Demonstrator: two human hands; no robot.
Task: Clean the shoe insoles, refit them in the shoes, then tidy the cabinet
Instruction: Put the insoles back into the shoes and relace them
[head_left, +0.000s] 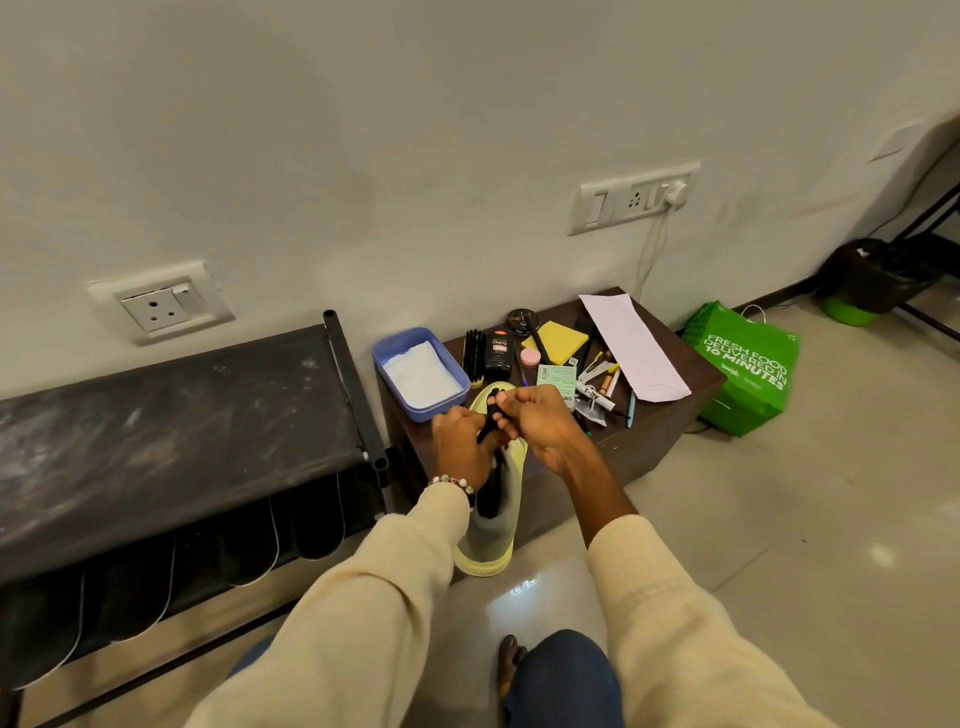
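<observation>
The green bag (744, 370) at three o'clock on the floor bears white print reading "FRESH FOOD DELIVERED IN 10 MINUTES" with a smaller word "swish" beneath. On the bench, the black bottle (499, 355) at twelve o'clock carries a label reading "Cherry". Other labels there are too small to read.

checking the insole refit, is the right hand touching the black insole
Touching. The head view shows the right hand with its fingers curled around the top end of the black insole, above the yellow-green shoe.
</observation>
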